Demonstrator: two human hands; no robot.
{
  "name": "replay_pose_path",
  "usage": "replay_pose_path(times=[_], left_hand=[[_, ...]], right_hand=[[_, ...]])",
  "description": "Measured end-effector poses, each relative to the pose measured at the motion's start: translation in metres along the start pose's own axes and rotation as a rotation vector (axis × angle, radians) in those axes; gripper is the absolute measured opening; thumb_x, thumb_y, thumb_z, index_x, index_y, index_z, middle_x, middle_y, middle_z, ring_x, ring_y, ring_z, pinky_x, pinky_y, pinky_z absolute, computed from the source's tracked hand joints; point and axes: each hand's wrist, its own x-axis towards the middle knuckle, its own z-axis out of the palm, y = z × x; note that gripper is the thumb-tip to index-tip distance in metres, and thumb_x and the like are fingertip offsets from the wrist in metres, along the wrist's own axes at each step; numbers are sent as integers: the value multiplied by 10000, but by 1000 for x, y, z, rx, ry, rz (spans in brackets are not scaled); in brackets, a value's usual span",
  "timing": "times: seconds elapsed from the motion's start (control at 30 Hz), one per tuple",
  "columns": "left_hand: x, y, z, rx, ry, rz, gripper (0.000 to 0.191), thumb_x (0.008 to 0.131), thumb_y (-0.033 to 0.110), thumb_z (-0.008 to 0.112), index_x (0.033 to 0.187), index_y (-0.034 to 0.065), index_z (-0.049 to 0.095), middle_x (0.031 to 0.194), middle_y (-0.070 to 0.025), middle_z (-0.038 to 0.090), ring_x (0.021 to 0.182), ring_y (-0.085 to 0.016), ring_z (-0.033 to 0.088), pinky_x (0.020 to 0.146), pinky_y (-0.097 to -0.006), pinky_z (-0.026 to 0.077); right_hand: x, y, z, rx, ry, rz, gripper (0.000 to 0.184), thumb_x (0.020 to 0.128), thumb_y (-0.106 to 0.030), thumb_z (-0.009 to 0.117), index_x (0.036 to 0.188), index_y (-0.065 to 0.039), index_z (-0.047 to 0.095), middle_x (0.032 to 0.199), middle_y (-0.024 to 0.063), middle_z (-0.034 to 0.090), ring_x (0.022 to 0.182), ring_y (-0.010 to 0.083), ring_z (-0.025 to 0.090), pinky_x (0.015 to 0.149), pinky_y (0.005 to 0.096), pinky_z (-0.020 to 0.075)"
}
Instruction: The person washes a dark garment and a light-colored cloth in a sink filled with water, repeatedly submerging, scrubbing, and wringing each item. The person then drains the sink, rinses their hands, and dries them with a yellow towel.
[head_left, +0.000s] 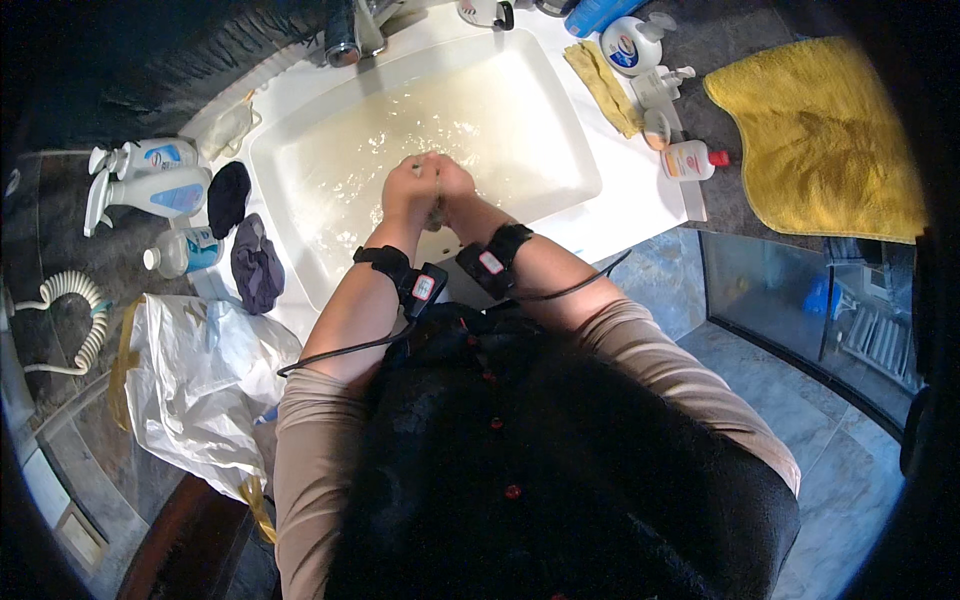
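My left hand (409, 187) and my right hand (454, 178) are pressed together over the near part of a white sink basin (577, 142) filled with cloudy water. Both hands are closed around a small wet thing, likely cloth; a greyish bit of it (433, 220) shows below them, and the rest is hidden by the fingers. Black straps with small devices circle both wrists. A dark faucet (343, 46) stands at the basin's far left edge. Left of the basin lie a black cloth (229, 198) and a dark grey cloth (257, 262).
Two spray bottles (169, 189), a clear bottle (178, 252) and a white plastic bag (187, 390) are at left. At right are a folded yellow cloth (606, 90), a white pump bottle (628, 46), a red-capped bottle (688, 160) and a yellow towel (825, 142).
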Motion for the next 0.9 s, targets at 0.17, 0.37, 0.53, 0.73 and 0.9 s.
replay_pose_path(times=[0.17,0.37,0.53,0.73,0.9], left_hand=[[14,-3,-36,579,-129,-127,614,883,652,397,1175,177,654,1184,-195,602,1032,-344,601,931,-402,439],[0,-35,-42,947,-56,-115,744,798,751,417,1343,253,510,1536,-164,143,1355,-373,272,1076,-434,308],[13,-58,-21,737,58,-92,948,763,263,724,1492,121,134,1534,-170,142,1378,-361,229,1088,-494,286],[30,-47,-25,-125,-256,-257,861,737,68,592,1490,141,181,1228,-165,513,1116,-303,511,919,-438,422],[12,-22,-21,-679,-535,-243,838,747,142,610,1483,151,210,1122,-115,541,927,-254,567,727,-389,481]], right_hand=[[-7,-14,-7,-397,130,208,451,861,-379,561,1002,44,626,869,145,633,759,281,600,690,420,483],[4,-14,-43,-657,209,-73,450,850,-316,588,1093,62,614,896,188,670,793,250,645,701,353,504],[5,27,-24,-724,330,-59,664,833,-482,588,1360,-98,458,1203,283,528,1130,355,525,919,436,435],[-2,29,8,-142,295,103,688,887,-593,469,1439,-213,317,1368,199,408,1206,401,441,957,527,393],[4,7,10,590,4,181,564,929,-574,390,1179,-94,548,1084,146,619,974,317,597,843,468,479]])
